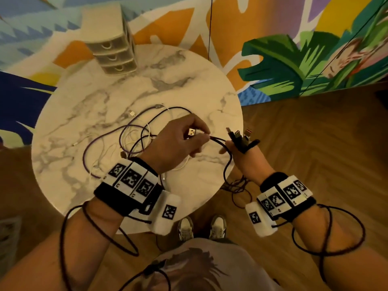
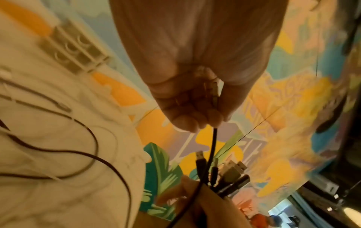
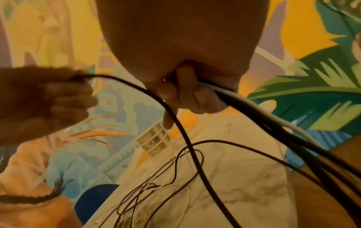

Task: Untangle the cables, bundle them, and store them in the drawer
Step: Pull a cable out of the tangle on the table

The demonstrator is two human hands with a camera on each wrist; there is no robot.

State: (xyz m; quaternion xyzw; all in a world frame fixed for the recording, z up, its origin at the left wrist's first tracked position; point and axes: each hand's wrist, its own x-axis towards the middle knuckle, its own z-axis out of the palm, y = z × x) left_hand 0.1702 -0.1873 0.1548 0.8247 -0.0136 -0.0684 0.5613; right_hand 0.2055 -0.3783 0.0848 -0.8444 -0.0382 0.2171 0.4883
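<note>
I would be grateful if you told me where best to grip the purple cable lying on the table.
Probably at its grey plug end, coming from above: that end lies free on the marble table, clear of the tangle, so the rest could pull out behind it.

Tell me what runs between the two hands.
A short stretch of dark cable spans the gap, from the USB plug pinched by the left hand to the right hand gripping gathered plugs. The head view shows it best.
</note>
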